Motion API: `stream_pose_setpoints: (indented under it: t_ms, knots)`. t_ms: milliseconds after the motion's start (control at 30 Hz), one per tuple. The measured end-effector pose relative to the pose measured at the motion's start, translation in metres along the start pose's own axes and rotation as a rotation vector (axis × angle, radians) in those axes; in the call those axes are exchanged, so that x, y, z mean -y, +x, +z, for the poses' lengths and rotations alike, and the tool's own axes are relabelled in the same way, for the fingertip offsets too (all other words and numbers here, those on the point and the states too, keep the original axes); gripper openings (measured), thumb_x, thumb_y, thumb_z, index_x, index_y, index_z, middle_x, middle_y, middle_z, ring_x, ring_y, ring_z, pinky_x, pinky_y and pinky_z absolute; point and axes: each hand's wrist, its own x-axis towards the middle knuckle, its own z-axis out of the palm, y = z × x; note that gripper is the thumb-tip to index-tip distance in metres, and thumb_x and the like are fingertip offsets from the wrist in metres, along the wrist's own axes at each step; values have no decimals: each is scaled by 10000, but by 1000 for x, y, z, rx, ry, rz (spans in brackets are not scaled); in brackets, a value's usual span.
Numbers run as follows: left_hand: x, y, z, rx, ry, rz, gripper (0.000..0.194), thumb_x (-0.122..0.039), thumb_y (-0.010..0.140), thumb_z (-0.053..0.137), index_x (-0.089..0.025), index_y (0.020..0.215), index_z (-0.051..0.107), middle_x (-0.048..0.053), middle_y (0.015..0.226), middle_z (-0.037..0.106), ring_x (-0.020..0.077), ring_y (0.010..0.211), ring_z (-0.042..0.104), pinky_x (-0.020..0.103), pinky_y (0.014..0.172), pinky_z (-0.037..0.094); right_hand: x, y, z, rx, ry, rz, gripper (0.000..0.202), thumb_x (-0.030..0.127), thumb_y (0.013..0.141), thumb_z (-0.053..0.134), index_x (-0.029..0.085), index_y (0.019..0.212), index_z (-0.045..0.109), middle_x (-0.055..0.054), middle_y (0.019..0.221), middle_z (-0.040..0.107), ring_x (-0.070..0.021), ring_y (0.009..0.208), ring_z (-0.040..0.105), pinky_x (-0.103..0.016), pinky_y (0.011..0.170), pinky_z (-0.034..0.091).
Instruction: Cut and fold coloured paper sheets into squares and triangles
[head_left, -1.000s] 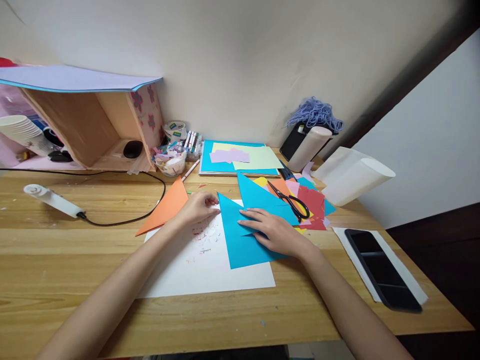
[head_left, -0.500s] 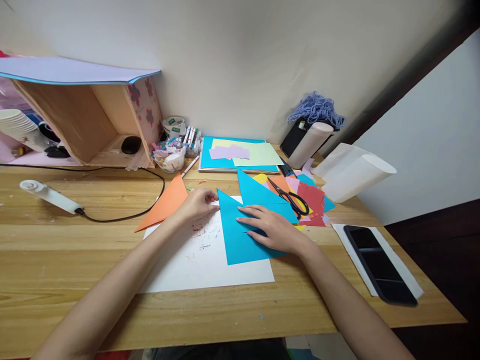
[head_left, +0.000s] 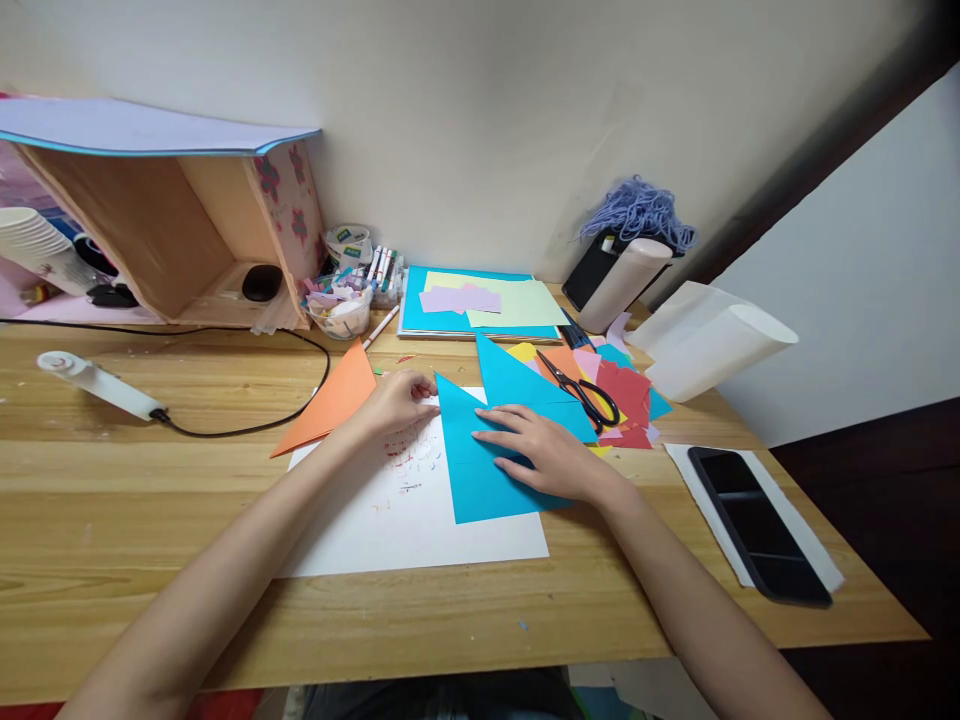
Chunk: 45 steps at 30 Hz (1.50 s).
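Blue, pointed paper sheet (head_left: 478, 490): likely light, easily creased; hold edges. Right fingers (head_left: 501, 438) spread on it; left fingers (head_left: 423, 410) curled, grip unclear.

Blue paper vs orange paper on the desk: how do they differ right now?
Contact: the blue paper lies under the spread right hand; the orange paper lies left of the left hand.
Size: the blue paper shows a larger area than the orange paper.
Outline: the blue paper shows two upper points, the orange paper one.
Shared: both have straight edges and are partly hidden.
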Motion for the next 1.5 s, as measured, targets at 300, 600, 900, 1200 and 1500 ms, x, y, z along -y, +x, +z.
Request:
stream_pose_setpoints:
  t_ms: [300, 600, 900, 1200, 1500]
  knots:
    - [-37, -10, 1, -281, 241, 53, 292, -256, 847, 355, -143, 1048, 534, 108, 1042, 573, 218, 968, 534, 343, 804, 426, -1, 1, 2, -4, -4, -22, 362, 267, 838, 448, 266, 1196, 502, -29, 1331, 405, -244, 1184, 359, -431, 937, 365]
    - [-39, -22, 46, 62, 399, 358, 532, -376, 896, 233, -138, 1367, 163, 92, 1437, 168, 187, 1319, 123, 399, 1070, 109, -3, 1, 6, -11, -28, -20, 388, 261, 818, 474, 235, 1205, 494, -55, 1326, 411, -248, 1193, 351, -432, 968, 336]
    - [-33, -21, 48, 74, 389, 313, 536, -365, 896, 222, -132, 1372, 146, 92, 1439, 154, 174, 1322, 97, 381, 1075, 107, -3, 2, 5, -17, 4, -19, 436, 265, 817, 477, 281, 1251, 440, -51, 1316, 424, -254, 1186, 366, -448, 946, 349]
    - [-37, -26, 50, 8, 425, 240, 546, -374, 881, 257, -99, 1351, 220, 125, 1415, 227, 206, 1305, 183, 380, 1054, 185, -3, 2, 4, -14, 20, -15, 427, 267, 817, 479, 291, 1242, 449, -40, 1313, 429, -249, 1189, 364, -447, 948, 347]
    - [-43, -27, 50, -60, 485, 177, 538, -358, 854, 308, -66, 1306, 320, 153, 1359, 341, 251, 1263, 273, 390, 1019, 241, -3, 2, 5, -3, 20, -7, 409, 263, 816, 477, 288, 1224, 469, -23, 1321, 421, -245, 1190, 361, -444, 958, 338]
